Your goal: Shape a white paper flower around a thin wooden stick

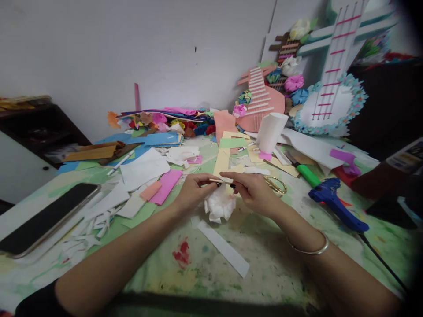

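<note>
My left hand (pixel 197 188) pinches one end of a thin pale stick-like piece (pixel 220 181) between thumb and fingers. On the other end my right hand (pixel 256 191) is closed, its index finger lying along the piece. Directly below the fingertips is a white crumpled paper flower (pixel 220 208); whether it hangs from the hands or rests on the table I cannot tell. A white paper strip (pixel 224 248) lies on the table just in front of the flower. Gold-handled scissors (pixel 276 185) lie beside my right hand, their blades hidden.
At the right lie a blue glue gun (pixel 340 204) with a cord and a green-handled knife (pixel 307 175). A phone (pixel 49 218) rests at the left near paper scraps (pixel 145 169). A white paper roll (pixel 271 132) stands behind, before paper guitars (pixel 264 101) against the wall.
</note>
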### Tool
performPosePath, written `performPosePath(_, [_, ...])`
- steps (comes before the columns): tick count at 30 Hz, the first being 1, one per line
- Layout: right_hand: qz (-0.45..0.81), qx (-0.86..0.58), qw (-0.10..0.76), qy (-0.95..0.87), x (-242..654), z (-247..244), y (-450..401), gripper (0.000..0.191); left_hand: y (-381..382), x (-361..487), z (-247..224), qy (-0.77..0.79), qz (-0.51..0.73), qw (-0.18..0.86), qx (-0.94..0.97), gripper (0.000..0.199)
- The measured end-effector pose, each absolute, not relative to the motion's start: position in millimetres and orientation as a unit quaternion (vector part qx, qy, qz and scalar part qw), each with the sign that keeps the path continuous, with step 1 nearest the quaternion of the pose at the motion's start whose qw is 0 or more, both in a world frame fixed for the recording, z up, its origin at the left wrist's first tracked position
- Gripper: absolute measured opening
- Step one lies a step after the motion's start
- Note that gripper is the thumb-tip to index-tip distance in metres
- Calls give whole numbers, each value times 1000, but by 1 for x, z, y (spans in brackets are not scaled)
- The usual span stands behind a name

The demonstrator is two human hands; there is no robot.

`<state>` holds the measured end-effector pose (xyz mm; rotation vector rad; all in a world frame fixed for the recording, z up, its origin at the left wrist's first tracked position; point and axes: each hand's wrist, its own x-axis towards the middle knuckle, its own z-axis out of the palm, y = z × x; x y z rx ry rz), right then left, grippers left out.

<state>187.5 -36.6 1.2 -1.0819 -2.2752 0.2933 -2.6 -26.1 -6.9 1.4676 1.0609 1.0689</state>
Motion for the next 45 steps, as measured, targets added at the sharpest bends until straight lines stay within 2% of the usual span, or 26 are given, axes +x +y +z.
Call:
performPosePath(17, [98, -362, 307, -875, 190, 1, -36, 60, -27, -2, -7, 418, 446, 551, 569, 21])
performPosePath(32, [97, -355, 322, -872, 190, -1, -35, 50, -25, -7, -9, 376, 444, 501, 641, 21])
performPosePath(38, [128, -338, 337, -869, 189, 3, -36, 49, -27, -3, -9, 366, 448, 548, 604, 27])
performPosePath(45, [126, -331, 337, -872, 186, 4, -39, 41, -29, 0, -10, 389, 438, 571, 575, 24])
